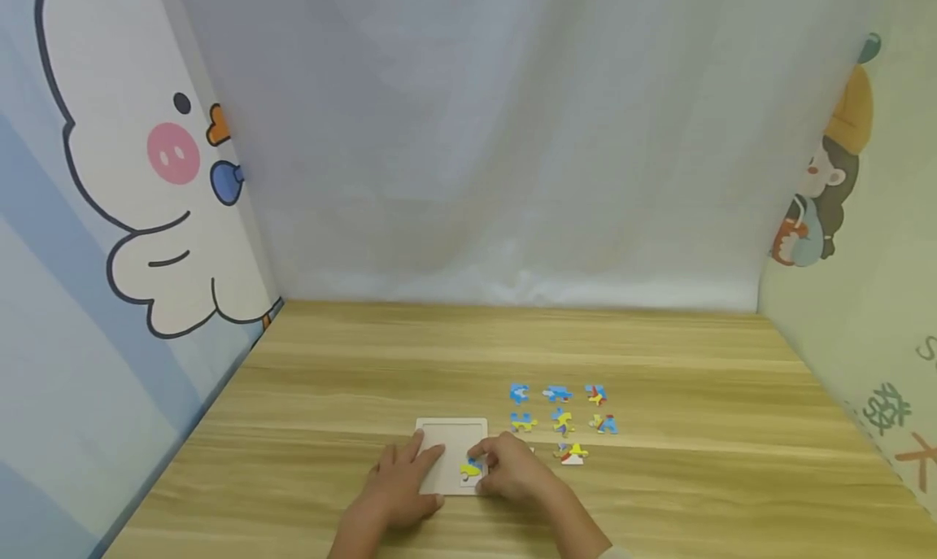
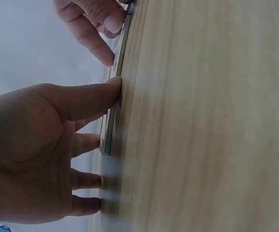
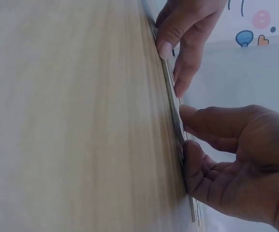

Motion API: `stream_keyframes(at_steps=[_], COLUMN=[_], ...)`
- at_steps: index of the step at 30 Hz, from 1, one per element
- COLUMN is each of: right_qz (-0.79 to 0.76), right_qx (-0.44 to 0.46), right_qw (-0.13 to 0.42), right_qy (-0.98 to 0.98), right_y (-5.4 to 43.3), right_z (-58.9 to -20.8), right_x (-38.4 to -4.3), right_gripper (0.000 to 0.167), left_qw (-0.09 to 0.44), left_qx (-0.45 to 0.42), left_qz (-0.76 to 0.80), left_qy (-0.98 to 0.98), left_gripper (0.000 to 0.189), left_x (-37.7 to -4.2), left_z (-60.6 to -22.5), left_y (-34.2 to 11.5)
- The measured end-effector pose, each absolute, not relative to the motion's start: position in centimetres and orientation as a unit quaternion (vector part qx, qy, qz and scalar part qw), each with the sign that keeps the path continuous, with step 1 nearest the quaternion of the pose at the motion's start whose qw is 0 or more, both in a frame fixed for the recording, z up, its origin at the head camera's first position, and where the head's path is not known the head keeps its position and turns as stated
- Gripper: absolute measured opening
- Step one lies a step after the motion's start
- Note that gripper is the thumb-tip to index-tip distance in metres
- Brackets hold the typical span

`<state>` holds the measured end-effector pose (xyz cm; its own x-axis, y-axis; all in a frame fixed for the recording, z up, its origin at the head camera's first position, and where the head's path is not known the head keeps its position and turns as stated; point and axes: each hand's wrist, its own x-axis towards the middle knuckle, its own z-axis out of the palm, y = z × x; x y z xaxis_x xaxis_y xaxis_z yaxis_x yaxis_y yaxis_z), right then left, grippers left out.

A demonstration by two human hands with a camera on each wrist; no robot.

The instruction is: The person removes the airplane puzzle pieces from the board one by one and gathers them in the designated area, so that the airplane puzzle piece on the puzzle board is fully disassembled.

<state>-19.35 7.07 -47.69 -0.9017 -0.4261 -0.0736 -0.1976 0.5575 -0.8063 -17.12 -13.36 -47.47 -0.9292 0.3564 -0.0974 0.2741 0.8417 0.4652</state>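
Observation:
A square wooden puzzle tray (image 1: 451,422) with a raised rim lies on the table. My left hand (image 1: 398,486) rests at its left side with fingers spread, the index fingertip on the tray floor and the thumb (image 2: 93,100) against the near edge. At the lower right corner inside the tray is a yellow, blue and white jigsaw piece (image 1: 470,469). My right hand (image 1: 512,469) has its index finger and thumb around that piece, thumb by the near right corner. In the right wrist view the other fingers (image 3: 195,166) curl beside the tray's edge.
Right of the tray, several loose jigsaw pieces (image 1: 562,421) lie in rough rows, one of them partly hidden behind my right hand. A grey-white curtain (image 1: 512,176) closes off the table's far edge (image 1: 512,308). Printed cartoon panels stand left and right.

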Motion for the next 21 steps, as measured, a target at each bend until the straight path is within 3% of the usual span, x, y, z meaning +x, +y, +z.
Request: stream_keyframes(at_steps=[21], right_qz=[-0.440], right_qx=[-0.247], right_qw=[0.118], right_qy=[0.856], right_y=[7.25], right_z=[-47.40], right_x=[-19.97], right_gripper=[0.032], left_qw=[0.067], left_qx=[0.149], left_qz=[0.223], left_qy=[0.961], left_gripper=[0.055], left_x=[-17.32], left_z=[-47.40], left_y=[-12.70])
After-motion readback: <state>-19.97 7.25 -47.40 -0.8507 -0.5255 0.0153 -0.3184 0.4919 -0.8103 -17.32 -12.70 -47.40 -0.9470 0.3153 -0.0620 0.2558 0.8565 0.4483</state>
